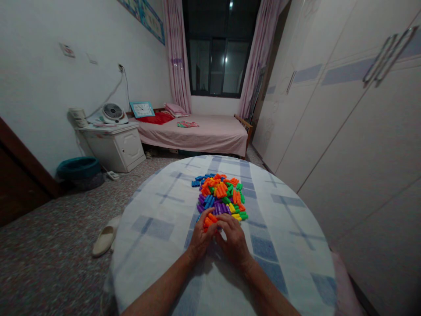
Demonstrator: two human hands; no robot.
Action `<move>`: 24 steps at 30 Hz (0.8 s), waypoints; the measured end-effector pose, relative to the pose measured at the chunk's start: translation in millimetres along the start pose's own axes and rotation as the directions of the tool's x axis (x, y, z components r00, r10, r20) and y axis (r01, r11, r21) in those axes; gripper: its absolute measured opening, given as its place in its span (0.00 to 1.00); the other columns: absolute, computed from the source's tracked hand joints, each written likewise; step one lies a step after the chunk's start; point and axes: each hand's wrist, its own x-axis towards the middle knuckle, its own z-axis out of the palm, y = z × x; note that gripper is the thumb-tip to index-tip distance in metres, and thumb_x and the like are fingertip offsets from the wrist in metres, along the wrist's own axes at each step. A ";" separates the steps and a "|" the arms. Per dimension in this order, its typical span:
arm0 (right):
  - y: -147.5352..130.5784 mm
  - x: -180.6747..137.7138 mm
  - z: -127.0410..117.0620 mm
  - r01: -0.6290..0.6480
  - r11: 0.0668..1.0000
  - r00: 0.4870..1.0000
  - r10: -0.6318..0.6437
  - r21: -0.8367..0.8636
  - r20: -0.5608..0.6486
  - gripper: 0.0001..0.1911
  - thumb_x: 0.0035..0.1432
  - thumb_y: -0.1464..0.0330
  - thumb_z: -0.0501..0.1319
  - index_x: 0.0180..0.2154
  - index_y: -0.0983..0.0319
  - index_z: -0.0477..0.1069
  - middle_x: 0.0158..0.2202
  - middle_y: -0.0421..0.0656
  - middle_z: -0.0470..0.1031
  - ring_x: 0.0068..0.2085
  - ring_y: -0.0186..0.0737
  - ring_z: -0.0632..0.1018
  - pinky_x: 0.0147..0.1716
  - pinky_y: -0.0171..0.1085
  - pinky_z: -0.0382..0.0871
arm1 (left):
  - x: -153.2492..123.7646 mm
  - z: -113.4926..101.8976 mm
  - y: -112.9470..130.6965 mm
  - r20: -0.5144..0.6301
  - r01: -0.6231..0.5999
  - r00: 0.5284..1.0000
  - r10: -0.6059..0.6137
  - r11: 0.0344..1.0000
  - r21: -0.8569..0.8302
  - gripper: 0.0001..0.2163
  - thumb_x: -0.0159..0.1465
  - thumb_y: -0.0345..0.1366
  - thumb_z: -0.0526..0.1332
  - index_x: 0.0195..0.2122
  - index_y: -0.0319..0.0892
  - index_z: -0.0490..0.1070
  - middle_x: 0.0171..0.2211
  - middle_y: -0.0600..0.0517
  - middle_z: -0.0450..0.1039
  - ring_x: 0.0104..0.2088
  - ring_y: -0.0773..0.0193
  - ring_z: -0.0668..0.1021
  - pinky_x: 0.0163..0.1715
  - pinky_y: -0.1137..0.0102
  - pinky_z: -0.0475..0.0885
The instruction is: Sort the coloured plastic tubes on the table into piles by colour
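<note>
A heap of small plastic peg pieces (220, 195) in orange, blue, purple, green and yellow lies on the round table (158, 228) with its white and blue checked cloth. Both hands meet at the near edge of the heap. My left hand (201, 239) is curled, its fingers closed on a few orange pieces (209, 220). My right hand (233, 239) is beside it, fingers bent down onto the cloth and touching the left hand's fingertips; whether it holds anything is hidden.
A white wardrobe (355, 131) runs along the right. A pink bed (204, 131) stands under the dark window. A white bedside cabinet (115, 147) with a fan is at the left, a teal basin (79, 167) beside it. A slipper (104, 239) lies on the floor.
</note>
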 end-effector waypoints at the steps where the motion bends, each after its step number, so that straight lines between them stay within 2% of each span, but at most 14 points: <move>1: 1.2 -0.3 -0.4 -0.008 1.000 1.000 0.008 -0.002 0.009 0.14 0.56 0.74 0.58 0.45 0.56 0.68 0.46 0.45 0.73 0.50 0.42 0.73 0.49 0.46 0.69 | 0.6 -0.4 3.3 -0.016 0.017 1.000 -0.017 1.000 -0.005 0.17 0.62 0.47 0.55 0.43 0.40 0.68 0.40 0.48 0.74 0.39 0.61 0.77 0.41 0.68 0.73; 4: 12.7 -2.2 -4.8 -0.102 0.995 0.995 0.102 -0.011 -0.021 0.18 0.57 0.73 0.57 0.50 0.57 0.66 0.49 0.47 0.71 0.51 0.43 0.72 0.50 0.46 0.69 | 6.9 -8.6 8.8 -0.117 0.031 0.993 -0.027 0.999 0.035 0.12 0.64 0.44 0.53 0.36 0.41 0.68 0.30 0.53 0.72 0.29 0.67 0.75 0.32 0.72 0.72; 6: 28.1 -4.9 -10.2 -0.213 0.976 0.974 0.208 -0.043 -0.092 0.18 0.58 0.71 0.55 0.51 0.58 0.65 0.49 0.48 0.71 0.51 0.44 0.71 0.51 0.48 0.67 | 16.1 -23.5 9.2 -0.217 -0.007 0.975 0.040 0.988 0.154 0.10 0.64 0.42 0.54 0.38 0.42 0.68 0.31 0.53 0.72 0.31 0.66 0.75 0.34 0.71 0.71; 8: 47.5 -9.5 -17.3 -0.336 0.937 0.933 0.318 -0.093 -0.168 0.17 0.59 0.70 0.53 0.50 0.59 0.66 0.48 0.48 0.71 0.51 0.46 0.71 0.52 0.51 0.66 | 28.9 -45.1 7.1 -0.271 -0.054 0.948 0.167 0.923 0.380 0.09 0.64 0.40 0.54 0.41 0.43 0.69 0.36 0.51 0.72 0.36 0.64 0.75 0.40 0.68 0.71; 10: 66.4 -15.7 -25.0 -0.449 0.884 0.883 0.416 -0.130 -0.219 0.17 0.58 0.68 0.52 0.49 0.60 0.67 0.47 0.49 0.70 0.50 0.47 0.71 0.50 0.52 0.66 | 42.7 -67.9 1.6 -0.240 -0.060 0.931 0.274 0.765 0.641 0.09 0.64 0.38 0.54 0.42 0.43 0.70 0.39 0.48 0.72 0.41 0.59 0.74 0.44 0.64 0.69; 12: 80.9 -22.2 -31.8 -0.535 0.832 0.834 0.494 -0.147 -0.245 0.18 0.57 0.67 0.52 0.49 0.62 0.67 0.46 0.50 0.70 0.49 0.47 0.71 0.47 0.50 0.67 | 53.9 -85.9 -8.6 -0.180 -0.014 0.941 0.285 0.568 0.823 0.10 0.63 0.34 0.53 0.42 0.41 0.71 0.41 0.44 0.71 0.43 0.54 0.72 0.46 0.60 0.68; 14: 89.3 -27.4 -35.7 -0.595 0.790 0.795 0.550 -0.148 -0.256 0.18 0.57 0.66 0.51 0.49 0.63 0.66 0.46 0.51 0.69 0.48 0.47 0.70 0.46 0.48 0.68 | 59.8 -95.2 -23.1 -0.146 0.035 0.961 0.237 0.421 0.907 0.11 0.62 0.30 0.53 0.43 0.40 0.71 0.44 0.42 0.70 0.45 0.52 0.71 0.46 0.59 0.67; 16: 92.7 -30.7 -36.0 -0.629 0.766 0.770 0.589 -0.137 -0.244 0.18 0.57 0.66 0.51 0.48 0.63 0.67 0.46 0.51 0.69 0.48 0.47 0.71 0.46 0.48 0.67 | 60.2 -96.3 -39.4 -0.096 0.024 0.978 0.186 0.353 0.935 0.14 0.60 0.28 0.53 0.45 0.40 0.71 0.47 0.41 0.69 0.48 0.51 0.71 0.47 0.58 0.67; 20: 93.7 -32.8 -29.8 -0.655 0.750 0.750 0.629 -0.092 -0.204 0.17 0.54 0.67 0.51 0.45 0.62 0.69 0.43 0.49 0.71 0.44 0.46 0.72 0.46 0.46 0.67 | 53.6 -90.3 -62.9 0.002 -0.064 0.987 0.159 0.386 0.920 0.14 0.63 0.34 0.53 0.49 0.42 0.71 0.50 0.43 0.70 0.53 0.53 0.69 0.52 0.55 0.63; 24: 96.2 -32.9 -25.7 -0.664 0.742 0.741 0.637 -0.091 -0.215 0.17 0.52 0.68 0.51 0.42 0.62 0.70 0.41 0.49 0.72 0.41 0.46 0.73 0.44 0.46 0.68 | 56.5 -89.9 -62.9 -0.043 -0.034 0.987 0.155 0.461 0.887 0.14 0.64 0.36 0.52 0.48 0.42 0.72 0.51 0.43 0.70 0.55 0.52 0.68 0.54 0.53 0.62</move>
